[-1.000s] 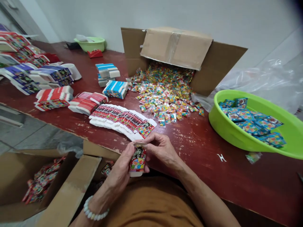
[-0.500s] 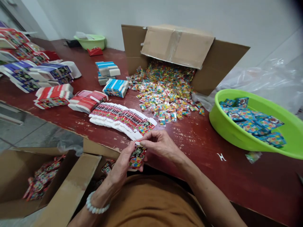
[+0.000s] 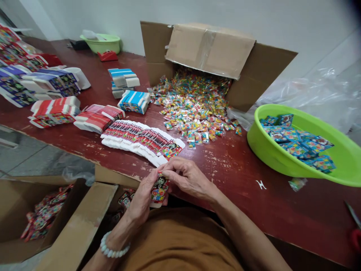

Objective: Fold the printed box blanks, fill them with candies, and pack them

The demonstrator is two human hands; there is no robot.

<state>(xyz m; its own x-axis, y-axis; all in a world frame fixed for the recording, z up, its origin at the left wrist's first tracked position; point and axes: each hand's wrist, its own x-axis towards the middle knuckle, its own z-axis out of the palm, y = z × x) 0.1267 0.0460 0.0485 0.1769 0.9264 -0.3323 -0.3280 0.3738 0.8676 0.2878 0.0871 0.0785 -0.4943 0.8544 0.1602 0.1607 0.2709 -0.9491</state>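
Close to my body, at the table's front edge, both hands are closed on one small printed candy box, red with a cartoon figure and coloured balls. My left hand grips its left side. At its top end, my right hand pinches with thumb and forefinger; the rest of its fingers are partly hidden behind the box. Just beyond them a fanned row of flat red-and-white boxes lies on the table. Behind that, small clear packets of coloured candy spill out of a tipped cardboard carton.
A green basin with blue packets stands right, near scissors. Bundled red boxes, blue boxes and purple boxes sit left. Below the table edge, an open carton holds red packets. Another green basin is behind.
The view has shifted slightly, bringing the scissors further into sight at right. Both hands keep hold of the candy box, with my right fingers still at its top end.
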